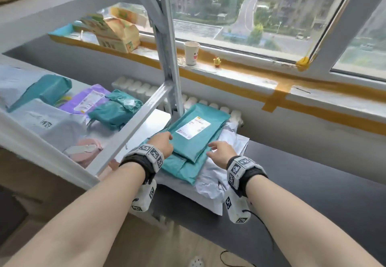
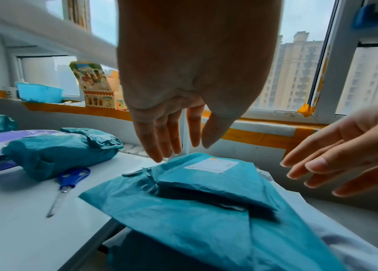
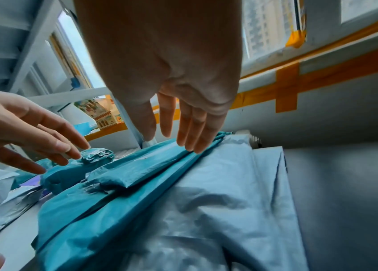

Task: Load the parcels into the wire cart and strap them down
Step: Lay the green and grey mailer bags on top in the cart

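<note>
A flat teal parcel (image 1: 196,128) with a white label lies on top of a larger teal parcel (image 1: 181,168) and a white parcel (image 1: 213,185), stacked at the end of the white shelf (image 1: 154,120). My left hand (image 1: 163,142) hovers open at the top parcel's left edge, fingers straight (image 2: 160,146). My right hand (image 1: 220,151) is open at its right edge, fingertips (image 3: 190,144) close over the teal wrapping. The top parcel also shows in the wrist views (image 2: 211,179) (image 3: 137,168). No wire cart is in view.
More parcels lie on the shelf to the left: teal (image 1: 117,110), purple (image 1: 87,99), grey (image 1: 50,124). Blue scissors (image 2: 67,185) lie beside the stack. A grey shelf post (image 1: 169,57) rises behind the stack. A paper cup (image 1: 191,53) and a carton (image 1: 117,34) stand on the windowsill.
</note>
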The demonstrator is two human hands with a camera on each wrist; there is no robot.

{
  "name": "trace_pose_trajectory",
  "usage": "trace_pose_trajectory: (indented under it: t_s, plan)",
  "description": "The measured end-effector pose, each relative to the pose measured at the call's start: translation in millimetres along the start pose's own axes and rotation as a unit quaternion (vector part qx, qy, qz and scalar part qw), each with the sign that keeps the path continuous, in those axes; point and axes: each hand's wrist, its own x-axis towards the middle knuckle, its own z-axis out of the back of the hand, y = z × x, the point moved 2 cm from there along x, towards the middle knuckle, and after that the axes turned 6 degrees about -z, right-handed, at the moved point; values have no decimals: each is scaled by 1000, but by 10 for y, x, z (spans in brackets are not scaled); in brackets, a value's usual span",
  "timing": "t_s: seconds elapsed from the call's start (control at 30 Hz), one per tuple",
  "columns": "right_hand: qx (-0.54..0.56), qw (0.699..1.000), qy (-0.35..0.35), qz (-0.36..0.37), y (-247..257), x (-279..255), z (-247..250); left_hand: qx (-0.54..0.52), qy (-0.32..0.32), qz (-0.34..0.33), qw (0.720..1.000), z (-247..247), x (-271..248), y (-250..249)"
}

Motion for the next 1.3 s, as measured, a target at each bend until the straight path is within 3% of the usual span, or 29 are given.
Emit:
trace_pose_trajectory:
  t_s: [0.17,0.3,0.53,0.67,0.77,0.83,0.93,1.17,1.3]
  plan:
    - [54,996,3,-77,144,402,-192,-3,30,-14,999,-90,459,53]
    - [147,980,-16,-129,131,644,-257,31,32,11,999,-141,720,125]
    - [316,924,-49,-208,105,856,-254,1,28,55,998,-206,993,213]
    - [383,893,-35,-233,73,885,-252,-31,10,64,997,-190,1063,223]
    - [464,849,-1,-252,52,827,-210,-85,21,68,994,-204,1061,201]
    - [490,835,22,-249,60,770,-185,-114,20,86,990,-220,1053,199]
    - [489,840,25,-235,50,727,-175,-132,25,98,986,-227,1036,169]
    - [531,825,25,-192,-132,619,-178,-154,14,93,984,-244,985,79]
    - [560,814,36,-154,-389,391,-32,-229,-19,71,971,-268,848,-52]
